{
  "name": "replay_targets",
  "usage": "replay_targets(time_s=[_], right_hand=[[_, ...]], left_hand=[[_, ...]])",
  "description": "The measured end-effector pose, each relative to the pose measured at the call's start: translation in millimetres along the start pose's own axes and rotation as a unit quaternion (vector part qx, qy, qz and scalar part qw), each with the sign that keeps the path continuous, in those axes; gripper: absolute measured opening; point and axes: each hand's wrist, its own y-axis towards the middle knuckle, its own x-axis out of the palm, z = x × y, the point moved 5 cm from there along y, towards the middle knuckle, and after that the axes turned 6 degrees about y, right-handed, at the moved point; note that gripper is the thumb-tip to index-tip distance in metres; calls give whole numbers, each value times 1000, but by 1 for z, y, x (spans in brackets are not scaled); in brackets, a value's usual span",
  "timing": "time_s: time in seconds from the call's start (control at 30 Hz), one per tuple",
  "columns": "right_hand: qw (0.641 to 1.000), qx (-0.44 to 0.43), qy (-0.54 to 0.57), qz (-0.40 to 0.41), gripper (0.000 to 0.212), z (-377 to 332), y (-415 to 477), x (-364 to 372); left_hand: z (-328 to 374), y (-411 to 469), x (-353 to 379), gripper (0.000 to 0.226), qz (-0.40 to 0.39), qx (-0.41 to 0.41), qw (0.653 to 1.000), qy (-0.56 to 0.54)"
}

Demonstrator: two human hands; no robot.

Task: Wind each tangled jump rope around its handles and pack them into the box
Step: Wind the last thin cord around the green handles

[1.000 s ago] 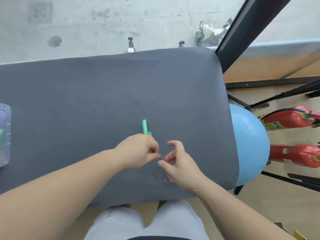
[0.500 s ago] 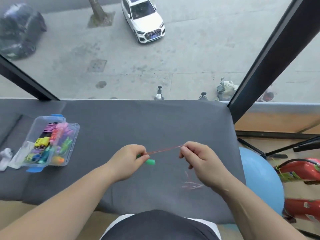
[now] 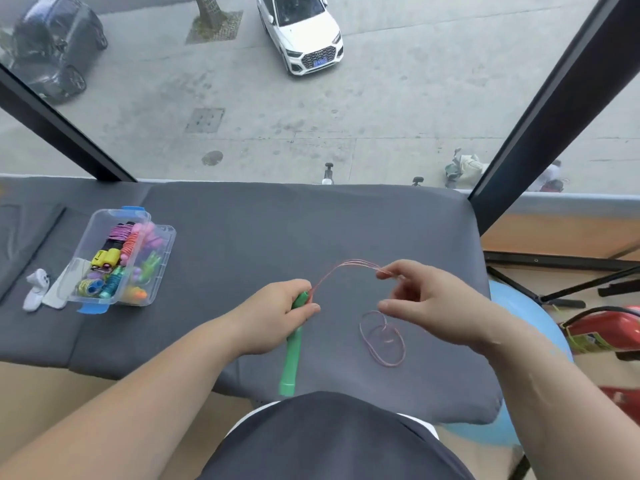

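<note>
Head-worn wide-angle view, looking forward and steeply down.

The camera sits above the person's lap, close over the near edge of the grey-covered tabletop [image 3: 263, 237]. The left grip [image 3: 280, 317] and right grip [image 3: 426, 306] sit just below mid-frame. Past the tabletop's far edge it faces through a black window frame [image 3: 561, 109] onto a street [image 3: 381, 116] well below.

Green handle [image 3: 293, 344], pink rope [image 3: 381, 336], grey cloth [image 3: 263, 233], clear blue-latched box [image 3: 117, 258].

Dark grey top [image 3: 332, 441], white edge [image 3: 244, 420] peeking beneath
</note>
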Motion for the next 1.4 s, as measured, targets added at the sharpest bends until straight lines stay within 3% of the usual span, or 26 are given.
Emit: replay_targets(time_s=[0.07, 0.1, 0.23, 0.37, 0.5, 0.7, 0.87, 1.0, 1.13, 1.27, 1.4], right_hand=[[997, -12, -44, -54, 53, -6, 2, 20], [996, -32, -55, -67, 54, -11, 2, 31], [993, -90, 51, -62, 13, -23, -4, 44], [989, -95, 112, -21, 23, -19, -10, 28], [980, -112, 163, -5, 22, -16, -17, 18], [962, -100, 253, 26, 36, -6, -21, 4], [969, -90, 224, 56, 38, -3, -25, -5], [976, -118, 169, 71, 11, -11, -27, -3], [973, -158, 133, 100, 12, -17, -27, 3], [966, -176, 122, 142, 10, -16, -28, -2], [966, -171, 118, 158, 16, -10, -26, -8]], left_hand=[[25, -6, -1, 23, -26, 42, 999, -8], [37, -9, -2, 20, -40, 66, 997, -6], [67, -13, -4, 14, -46, 116, 992, -3], [64, -10, -8, 31, -1, 102, 994, -30], [66, -9, -5, 27, -11, 124, 992, 24], [69, -3, -6, 17, 3, 121, 992, 32], [73, 2, -5, 32, 23, 122, 992, 38], [76, 6, -4, 51, 42, 85, 992, 80], [82, 8, -1, 58, 44, 50, 988, 141], [81, 8, 0, 57, 33, 55, 996, 59], [73, 6, 2, 44, 15, 6, 982, -187]])
